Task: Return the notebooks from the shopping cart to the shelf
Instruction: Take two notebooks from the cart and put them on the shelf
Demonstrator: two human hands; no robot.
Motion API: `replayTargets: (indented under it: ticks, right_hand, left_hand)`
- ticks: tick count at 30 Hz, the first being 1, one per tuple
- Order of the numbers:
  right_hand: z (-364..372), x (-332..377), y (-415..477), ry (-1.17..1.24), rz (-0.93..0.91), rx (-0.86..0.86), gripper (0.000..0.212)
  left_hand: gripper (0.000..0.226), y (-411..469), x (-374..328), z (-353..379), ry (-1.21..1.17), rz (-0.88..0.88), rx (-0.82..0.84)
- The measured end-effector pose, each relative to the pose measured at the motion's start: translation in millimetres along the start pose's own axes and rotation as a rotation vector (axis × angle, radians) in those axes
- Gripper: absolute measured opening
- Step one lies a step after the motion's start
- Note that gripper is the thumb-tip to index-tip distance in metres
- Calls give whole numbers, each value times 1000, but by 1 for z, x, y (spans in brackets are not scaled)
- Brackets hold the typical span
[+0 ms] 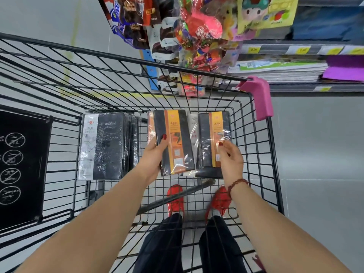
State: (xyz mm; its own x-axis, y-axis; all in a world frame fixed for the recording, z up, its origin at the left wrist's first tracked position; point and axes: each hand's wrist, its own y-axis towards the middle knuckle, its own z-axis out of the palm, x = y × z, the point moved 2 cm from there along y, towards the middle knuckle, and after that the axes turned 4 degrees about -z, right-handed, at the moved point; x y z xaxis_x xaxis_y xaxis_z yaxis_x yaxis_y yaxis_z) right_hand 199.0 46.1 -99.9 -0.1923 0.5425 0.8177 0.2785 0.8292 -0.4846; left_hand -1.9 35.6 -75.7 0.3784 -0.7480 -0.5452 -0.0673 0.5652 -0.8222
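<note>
Head | left hand [155,155] grips notebook [176,134] | right hand [232,159] pinches second notebook [210,133]

"48K" was printed on the orange band of the first notebook [177,134], midway along the cart's far wall, and again on the second notebook [211,134] toward the cart's right side. A black panel [21,166] on the cart's left side bore four crossed-out circle signs. Yellow shelf-edge price tags [254,49] were too blurred to read.

Black-and-orange notebooks [177,134], black wire cart [118,56], pink corner bumper [260,95], red shoes [175,196].
</note>
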Motion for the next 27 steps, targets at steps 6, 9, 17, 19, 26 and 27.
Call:
replayTargets:
  ticks: [6,9,17,19,26,27]
  right_hand:
    - [18,-22,9,-285,-63,-124,56]
    - [24,-23,15,-541,-14,-171,83]
    - [39,-26,12,-561,39,-255,77]
    - [39,-25,11,-597,134,-276,73]
    - [36,-30,19,-418,230,-95,58]
    - [36,-31,16,-348,224,-84,51]
  left_hand:
    - [24,3,8,-22,26,-36,-32]
    - [32,3,10,-31,23,-46,-30]
    - [37,5,21,-56,29,-91,-55]
    - [29,3,21,-56,23,-94,-52]
    - [38,1,27,-61,12,-107,-97]
    - [42,-2,25,-60,-1,-111,-102]
